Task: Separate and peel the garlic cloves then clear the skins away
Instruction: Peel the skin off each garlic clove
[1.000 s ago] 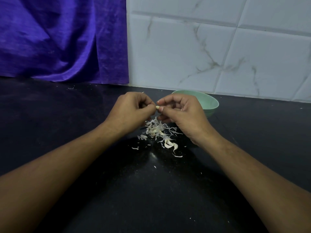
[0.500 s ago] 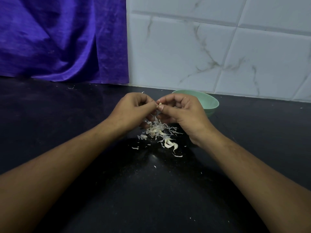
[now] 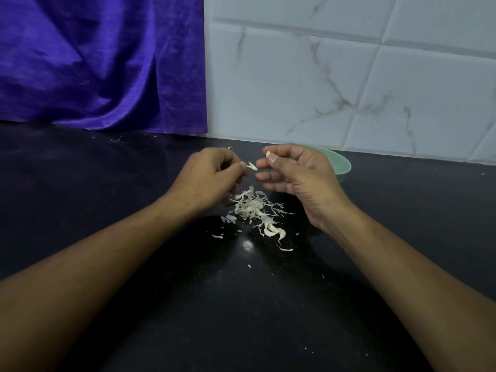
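My left hand (image 3: 208,174) pinches a thin flake of garlic skin (image 3: 252,165) between thumb and fingertips. My right hand (image 3: 298,175) pinches a small pale garlic clove (image 3: 267,154) at its thumb tip, a short gap from the left hand. Both hands hover above a loose pile of garlic skins (image 3: 251,204) on the black counter (image 3: 241,304). A couple of whitish cloves or curled skins (image 3: 273,232) lie at the pile's near edge; I cannot tell which. A mint green bowl (image 3: 341,163) stands behind my right hand, mostly hidden by it.
Purple cloth (image 3: 102,63) hangs at the back left down to the counter. White marbled tiles (image 3: 349,76) form the back wall. Tiny skin flecks (image 3: 248,266) are scattered over the counter.
My hands, which were touching at the fingertips on the clove, have drawn apart. A skin flake came away in the left hand while the right hand rose slightly with the clove.
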{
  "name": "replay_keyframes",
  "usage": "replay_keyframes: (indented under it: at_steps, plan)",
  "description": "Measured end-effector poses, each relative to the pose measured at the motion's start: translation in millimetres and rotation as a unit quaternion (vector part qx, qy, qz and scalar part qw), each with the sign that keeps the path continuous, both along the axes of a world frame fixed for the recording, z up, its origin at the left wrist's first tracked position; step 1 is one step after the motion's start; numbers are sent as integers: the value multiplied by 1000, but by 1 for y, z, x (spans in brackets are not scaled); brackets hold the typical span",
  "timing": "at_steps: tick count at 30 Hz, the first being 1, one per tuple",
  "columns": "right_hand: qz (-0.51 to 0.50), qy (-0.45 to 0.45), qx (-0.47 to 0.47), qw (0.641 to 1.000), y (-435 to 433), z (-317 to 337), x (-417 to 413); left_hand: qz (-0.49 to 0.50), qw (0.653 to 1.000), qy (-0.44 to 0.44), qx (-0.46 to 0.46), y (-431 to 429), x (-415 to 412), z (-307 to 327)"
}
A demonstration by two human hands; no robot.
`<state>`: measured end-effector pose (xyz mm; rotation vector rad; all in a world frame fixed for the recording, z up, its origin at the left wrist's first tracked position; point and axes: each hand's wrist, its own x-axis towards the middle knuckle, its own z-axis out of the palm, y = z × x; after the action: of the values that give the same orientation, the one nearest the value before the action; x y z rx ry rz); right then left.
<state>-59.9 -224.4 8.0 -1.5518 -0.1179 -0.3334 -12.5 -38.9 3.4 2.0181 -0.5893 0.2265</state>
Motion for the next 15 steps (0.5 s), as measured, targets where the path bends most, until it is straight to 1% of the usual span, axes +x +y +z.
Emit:
replay_keyframes:
  at_steps: [3, 8, 15]
  plan:
    - [-13, -11, -15, 1000, -2, 1, 0, 9, 1000, -23, 8, 1, 3, -2]
    - [-10, -17, -24, 1000, -1, -1, -1, 10, 999, -21, -25, 0, 5, -1]
    - [2, -32, -57, 998, 2, -4, 1, -37, 996, 40, -74, -1, 2, 0]
